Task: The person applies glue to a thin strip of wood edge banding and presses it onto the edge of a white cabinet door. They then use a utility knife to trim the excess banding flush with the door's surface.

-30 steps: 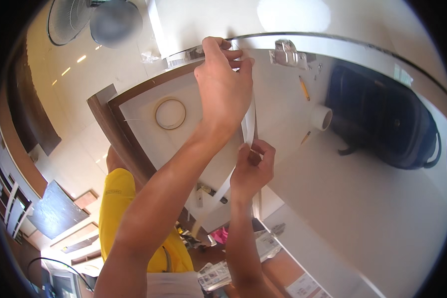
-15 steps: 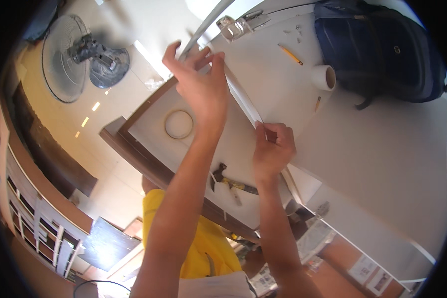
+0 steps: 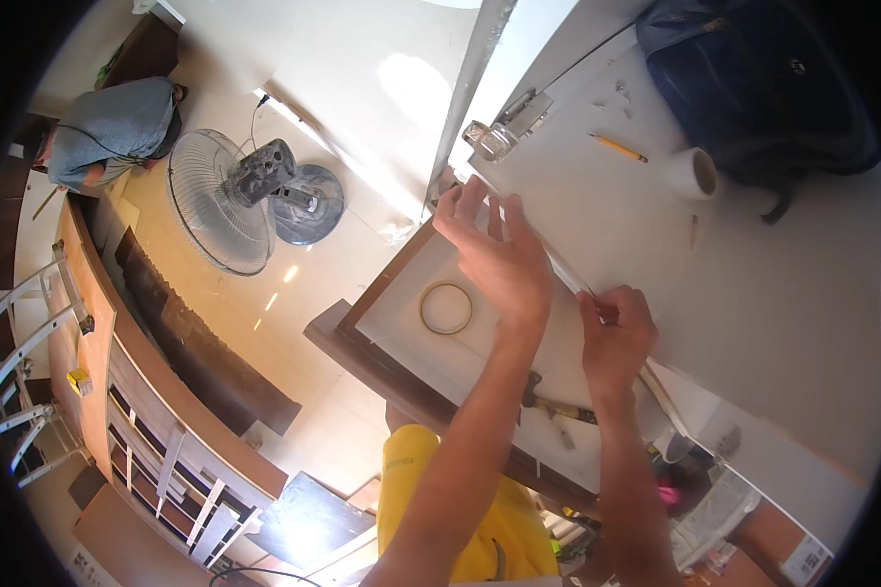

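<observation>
At the white worktop's left edge, the right hand pinches a white strip; the left hand, fingers loosely spread, is near.

Counting two bare hands, with two forearms; one white strip, one hammer, one ring. Also counting two pencils, one backpack, one fan, one stepladder, one other person. Adding one white cup or roll, hard to tell which, and several small bits, too tiny to number surely.
</observation>
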Demonstrator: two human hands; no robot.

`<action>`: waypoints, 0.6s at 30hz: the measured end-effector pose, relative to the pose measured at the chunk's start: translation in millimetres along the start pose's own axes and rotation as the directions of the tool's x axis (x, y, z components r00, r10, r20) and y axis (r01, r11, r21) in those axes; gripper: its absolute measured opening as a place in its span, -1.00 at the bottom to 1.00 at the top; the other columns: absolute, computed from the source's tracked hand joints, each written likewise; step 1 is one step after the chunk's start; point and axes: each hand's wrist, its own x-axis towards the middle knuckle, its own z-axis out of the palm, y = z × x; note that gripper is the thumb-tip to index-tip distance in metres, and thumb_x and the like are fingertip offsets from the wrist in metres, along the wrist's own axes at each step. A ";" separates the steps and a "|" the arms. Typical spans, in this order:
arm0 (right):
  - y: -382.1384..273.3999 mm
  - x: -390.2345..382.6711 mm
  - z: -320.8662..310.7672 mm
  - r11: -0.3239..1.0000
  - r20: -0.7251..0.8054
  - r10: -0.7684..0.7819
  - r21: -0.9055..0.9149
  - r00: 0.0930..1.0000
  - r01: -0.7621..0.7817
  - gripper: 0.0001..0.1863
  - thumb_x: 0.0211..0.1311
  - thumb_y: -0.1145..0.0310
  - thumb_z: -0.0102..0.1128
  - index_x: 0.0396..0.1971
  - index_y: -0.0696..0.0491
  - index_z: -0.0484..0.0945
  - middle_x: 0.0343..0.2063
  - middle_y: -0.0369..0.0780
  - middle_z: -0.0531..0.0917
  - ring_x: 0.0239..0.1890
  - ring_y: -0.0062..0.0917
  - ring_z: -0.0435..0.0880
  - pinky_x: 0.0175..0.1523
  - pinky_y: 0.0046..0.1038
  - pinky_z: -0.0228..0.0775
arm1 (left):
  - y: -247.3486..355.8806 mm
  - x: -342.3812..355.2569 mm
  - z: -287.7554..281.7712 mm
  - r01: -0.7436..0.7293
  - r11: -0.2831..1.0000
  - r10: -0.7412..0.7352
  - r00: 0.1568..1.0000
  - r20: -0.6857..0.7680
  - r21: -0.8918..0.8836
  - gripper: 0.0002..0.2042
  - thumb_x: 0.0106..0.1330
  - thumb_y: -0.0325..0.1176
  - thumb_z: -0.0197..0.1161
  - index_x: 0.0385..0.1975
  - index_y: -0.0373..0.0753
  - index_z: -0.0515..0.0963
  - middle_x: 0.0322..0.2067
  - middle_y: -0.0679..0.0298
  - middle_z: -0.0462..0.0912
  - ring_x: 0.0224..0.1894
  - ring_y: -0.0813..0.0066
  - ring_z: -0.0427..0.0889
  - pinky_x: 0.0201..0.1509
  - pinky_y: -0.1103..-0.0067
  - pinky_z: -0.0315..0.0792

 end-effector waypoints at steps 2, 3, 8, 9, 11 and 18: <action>0.8 1.6 -2.6 1.000 0.010 -0.010 -0.015 1.000 0.010 -0.72 0.10 0.53 0.61 -0.53 0.11 0.56 -0.54 -0.26 0.60 -0.55 -0.47 0.62 -0.41 -0.40 0.46 | 0.5 -0.4 2.6 0.006 1.000 -0.006 1.000 -0.012 -0.011 -0.46 0.44 -0.60 0.32 0.29 -0.35 0.17 0.24 -0.24 0.53 0.33 0.02 0.58 0.35 0.23 0.65; 1.2 1.9 -4.0 1.000 0.015 -0.015 -0.024 1.000 0.015 -0.72 0.10 0.53 0.61 -0.53 0.11 0.56 -0.54 -0.26 0.60 -0.55 -0.47 0.61 -0.42 -0.39 0.45 | 0.2 -0.3 3.3 0.010 1.000 -0.010 1.000 -0.017 -0.017 -0.47 0.44 -0.61 0.31 0.29 -0.35 0.18 0.24 -0.24 0.53 0.35 -0.03 0.58 0.34 0.21 0.67; 0.1 4.9 -10.5 0.991 0.047 -0.063 -0.115 0.997 0.068 -0.71 0.08 0.48 0.63 -0.53 0.08 0.56 -0.53 -0.27 0.60 -0.56 -0.45 0.59 -0.43 -0.34 0.39 | -7.7 -1.2 1.8 0.059 0.986 -0.066 0.997 -0.036 -0.154 -0.42 0.45 -0.57 0.34 0.31 -0.38 0.12 0.27 -0.19 0.49 0.34 0.11 0.52 0.40 0.27 0.57; 0.2 4.9 -11.6 0.992 0.053 -0.055 -0.112 0.997 0.060 -0.70 0.08 0.46 0.63 -0.53 0.07 0.56 -0.53 -0.28 0.60 -0.55 -0.45 0.59 -0.43 -0.33 0.38 | -11.8 -1.5 1.0 0.059 0.982 -0.067 0.997 -0.039 -0.181 -0.42 0.45 -0.56 0.34 0.32 -0.38 0.12 0.28 -0.19 0.48 0.35 0.12 0.51 0.40 0.28 0.57; -1.6 7.6 -13.7 0.990 0.078 -0.044 -0.133 0.996 0.054 -0.70 0.09 0.45 0.63 -0.53 0.07 0.56 -0.52 -0.29 0.60 -0.55 -0.45 0.60 -0.42 -0.33 0.39 | -11.2 -0.8 -0.9 0.060 0.989 -0.064 0.998 -0.023 -0.133 -0.42 0.44 -0.54 0.37 0.30 -0.39 0.14 0.28 -0.18 0.50 0.32 0.12 0.54 0.38 0.29 0.57; 3.0 7.3 -11.8 0.992 0.091 -0.037 -0.120 0.995 0.048 -0.77 0.08 0.48 0.60 -0.39 0.01 0.63 -0.42 -0.32 0.62 -0.43 -0.42 0.63 -0.32 -0.34 0.44 | -10.9 4.0 -6.1 -0.067 0.994 0.065 0.998 0.022 0.087 -0.49 0.37 -0.46 0.50 0.17 -0.49 0.36 0.15 -0.13 0.69 0.08 0.09 0.77 0.17 0.30 0.67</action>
